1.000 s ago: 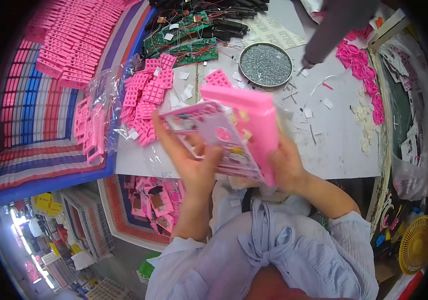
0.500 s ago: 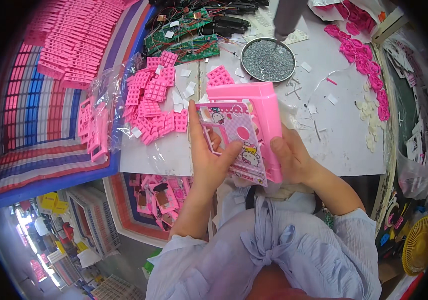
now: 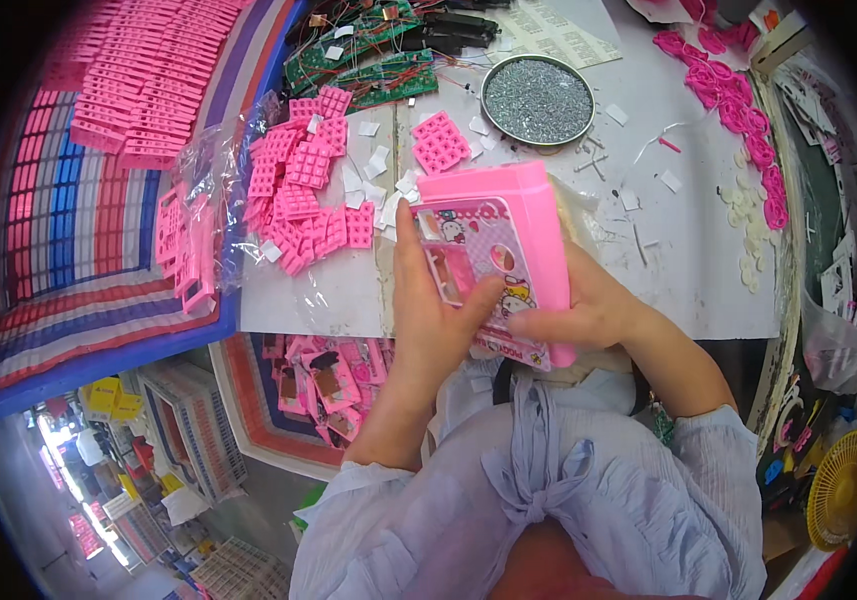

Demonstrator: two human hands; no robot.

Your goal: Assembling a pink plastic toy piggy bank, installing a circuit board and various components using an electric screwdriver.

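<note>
Both hands hold a pink plastic housing (image 3: 550,235) tilted over the near edge of the table. A printed front panel (image 3: 483,240) with cartoon figures and cut-out windows lies against the housing's face. My left hand (image 3: 433,305) grips the left side, its thumb pressed on the panel and its fingers along the edge. Wrapped round the right side is my right hand (image 3: 583,310), with its thumb on the panel's lower part. The back of the housing is hidden. Left of it lies a heap of pink keypads (image 3: 298,180), and one keypad (image 3: 440,143) lies apart.
A round dish of small screws (image 3: 538,100) stands beyond the housing, beside green circuit boards (image 3: 388,75) with wires. Pink cords (image 3: 738,110) and pale discs (image 3: 745,235) lie at right. A blue-rimmed crate (image 3: 108,370) of pink parts stands left; another crate (image 3: 323,455) sits below the table.
The panel, held apart from the housing before, now lies against its face. My right thumb has moved onto the panel. The grey tool above the screw dish is out of view.
</note>
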